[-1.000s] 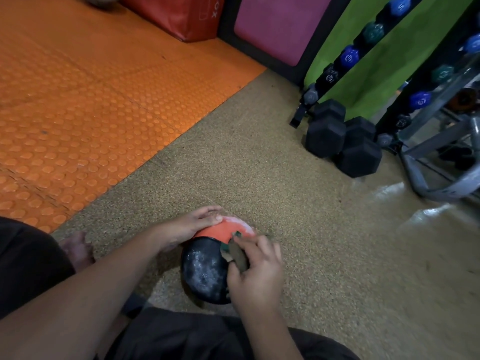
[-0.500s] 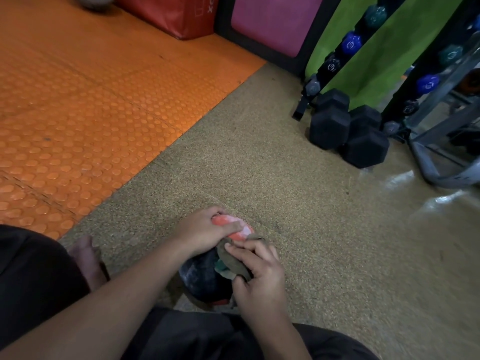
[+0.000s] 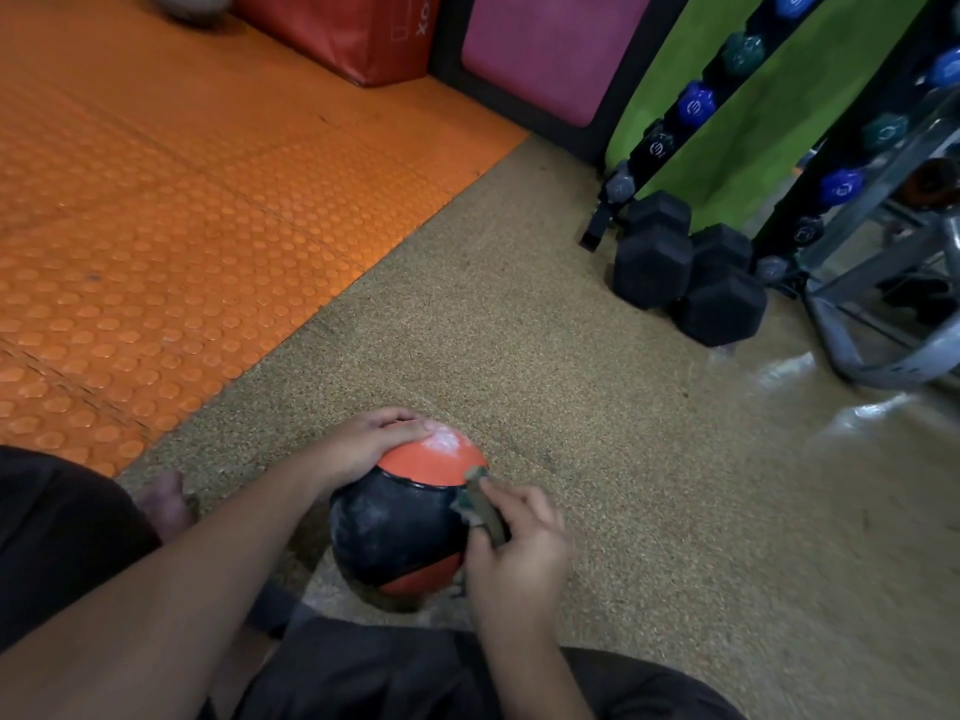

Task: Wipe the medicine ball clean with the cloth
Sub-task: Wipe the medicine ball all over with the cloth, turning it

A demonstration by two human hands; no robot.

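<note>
A black and orange medicine ball (image 3: pixel 400 527) sits on the speckled floor between my knees, with whitish dust on its top and left side. My left hand (image 3: pixel 363 446) rests over the ball's upper left, fingers lying across the orange top. A small olive-green cloth (image 3: pixel 480 504) is pressed against the ball's right side, and my right hand (image 3: pixel 517 553) grips it with curled fingers. Most of the cloth is hidden under that hand.
Black hex dumbbells (image 3: pixel 685 275) lie on the floor at the right, beside a rack of small coloured dumbbells (image 3: pixel 696 103). A metal frame (image 3: pixel 883 356) stands far right. An orange studded mat (image 3: pixel 156 226) covers the left. My bare foot (image 3: pixel 163 504) is left of the ball.
My right hand has slid the cloth from the ball's top down to its right side. The left hand has drawn back to the upper left, uncovering the orange top.
</note>
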